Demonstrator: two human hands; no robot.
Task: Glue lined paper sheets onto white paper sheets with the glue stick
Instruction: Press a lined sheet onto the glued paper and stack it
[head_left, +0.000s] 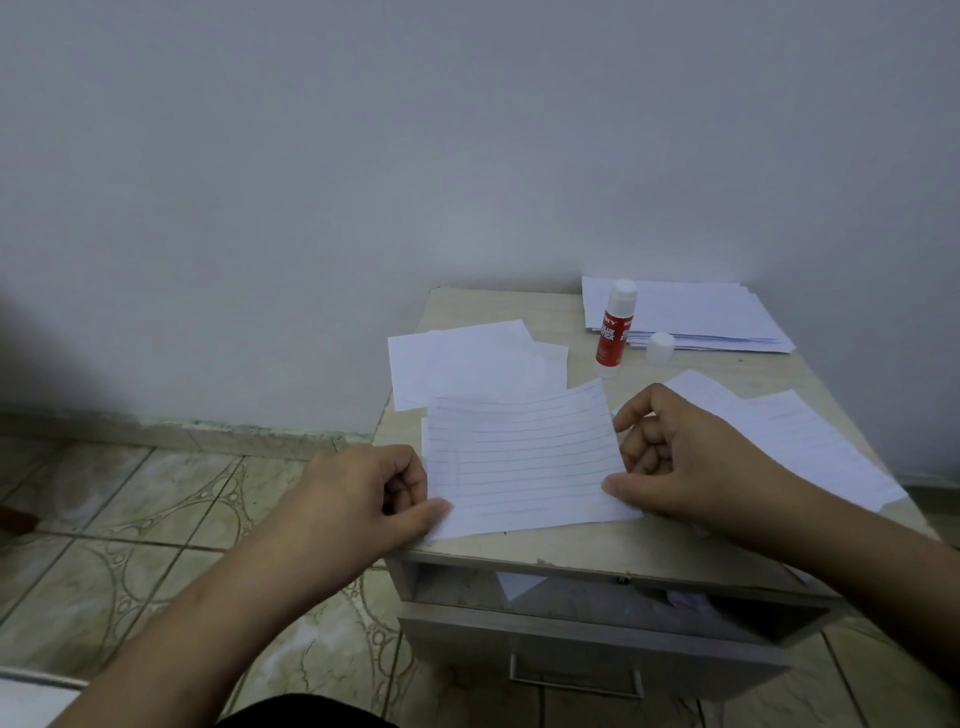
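Lined paper sheet, one, is held at the small table's near edge between both hands, long axis running left to right: left hand pinches its left corner, right hand its right edge, fingers curled. White sheets lie beyond; farther, one uncapped glue stick, one cap, one paper stack.
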